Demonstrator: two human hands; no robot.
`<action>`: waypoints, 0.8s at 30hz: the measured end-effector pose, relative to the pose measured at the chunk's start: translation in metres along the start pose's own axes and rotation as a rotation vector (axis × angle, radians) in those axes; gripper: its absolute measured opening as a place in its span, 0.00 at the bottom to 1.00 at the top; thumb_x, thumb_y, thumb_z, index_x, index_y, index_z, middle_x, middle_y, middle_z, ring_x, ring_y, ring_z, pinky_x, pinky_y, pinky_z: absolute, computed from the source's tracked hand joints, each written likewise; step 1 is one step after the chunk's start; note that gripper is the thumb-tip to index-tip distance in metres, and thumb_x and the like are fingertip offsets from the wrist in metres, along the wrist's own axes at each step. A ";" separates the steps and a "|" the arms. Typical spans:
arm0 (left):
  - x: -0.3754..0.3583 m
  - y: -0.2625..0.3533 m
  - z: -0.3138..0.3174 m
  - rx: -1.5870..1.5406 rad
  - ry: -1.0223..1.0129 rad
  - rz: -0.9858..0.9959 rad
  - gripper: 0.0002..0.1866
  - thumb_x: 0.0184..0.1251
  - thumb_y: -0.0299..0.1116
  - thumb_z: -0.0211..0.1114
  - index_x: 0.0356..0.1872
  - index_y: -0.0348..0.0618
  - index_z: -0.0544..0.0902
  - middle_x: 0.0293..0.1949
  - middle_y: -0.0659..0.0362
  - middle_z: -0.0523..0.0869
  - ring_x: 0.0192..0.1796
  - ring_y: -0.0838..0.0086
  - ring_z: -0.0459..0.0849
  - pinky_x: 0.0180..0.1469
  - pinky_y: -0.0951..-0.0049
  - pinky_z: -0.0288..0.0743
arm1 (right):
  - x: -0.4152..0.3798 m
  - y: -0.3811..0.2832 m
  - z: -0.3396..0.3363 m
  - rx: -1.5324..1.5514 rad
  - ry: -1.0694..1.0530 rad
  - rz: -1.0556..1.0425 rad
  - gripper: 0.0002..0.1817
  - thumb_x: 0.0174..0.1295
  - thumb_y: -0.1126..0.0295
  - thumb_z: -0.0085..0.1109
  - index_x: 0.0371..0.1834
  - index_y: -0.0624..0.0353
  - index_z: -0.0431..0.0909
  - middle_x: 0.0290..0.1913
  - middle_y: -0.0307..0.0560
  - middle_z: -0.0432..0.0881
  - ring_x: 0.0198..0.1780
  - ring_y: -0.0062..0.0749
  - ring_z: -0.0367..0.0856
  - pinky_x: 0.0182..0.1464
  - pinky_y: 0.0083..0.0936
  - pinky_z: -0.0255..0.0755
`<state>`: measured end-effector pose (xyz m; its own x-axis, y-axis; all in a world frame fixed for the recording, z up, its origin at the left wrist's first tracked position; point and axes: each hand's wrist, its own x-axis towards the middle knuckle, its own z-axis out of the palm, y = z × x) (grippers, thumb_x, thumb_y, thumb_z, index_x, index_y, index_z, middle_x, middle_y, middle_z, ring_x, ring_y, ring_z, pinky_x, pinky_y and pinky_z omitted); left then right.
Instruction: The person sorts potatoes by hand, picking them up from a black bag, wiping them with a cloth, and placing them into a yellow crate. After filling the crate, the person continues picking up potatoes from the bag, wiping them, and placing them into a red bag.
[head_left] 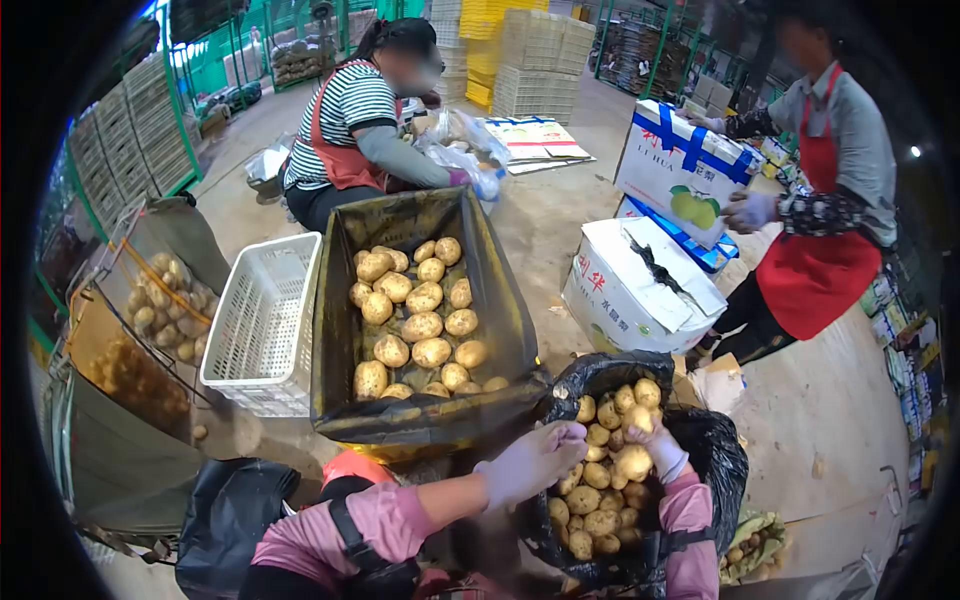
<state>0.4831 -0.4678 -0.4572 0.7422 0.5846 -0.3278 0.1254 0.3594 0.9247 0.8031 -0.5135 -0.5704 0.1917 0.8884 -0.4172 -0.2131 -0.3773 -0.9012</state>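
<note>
My left hand (535,465), in a pale glove, hovers over the left side of a container lined with black plastic (728,455). Its fingers are drawn together, and what they hold, if anything, is hidden. Inside that container lies a heap of potatoes (602,522). At the heap's right side my right hand (660,448), also gloved, has its fingers closed round a potato (637,424). Ahead and to the left stands a larger crate with a dark liner (490,290), with potatoes (422,326) spread over its bottom.
An openwork white plastic basket (262,385) stands left of the crate, beside a net sack of potatoes (165,310). Printed cartons (640,285) stand at the right. One person (350,130) crouches ahead handling plastic bags; another (835,180) holds a taped carton (680,170).
</note>
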 end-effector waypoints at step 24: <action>0.035 -0.015 0.018 -0.373 -0.229 -0.002 0.32 0.68 0.50 0.67 0.63 0.34 0.75 0.60 0.53 0.80 0.60 0.70 0.79 0.62 0.66 0.74 | -0.126 -0.059 0.138 -0.267 0.307 -0.767 0.37 0.52 0.91 0.57 0.69 0.62 0.65 0.66 0.50 0.70 0.67 0.35 0.71 0.68 0.27 0.66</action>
<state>0.5186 -0.4658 -0.4788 0.8741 0.4228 -0.2391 -0.0885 0.6226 0.7775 0.6589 -0.5669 -0.4486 0.4487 0.8270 0.3386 0.3057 0.2140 -0.9278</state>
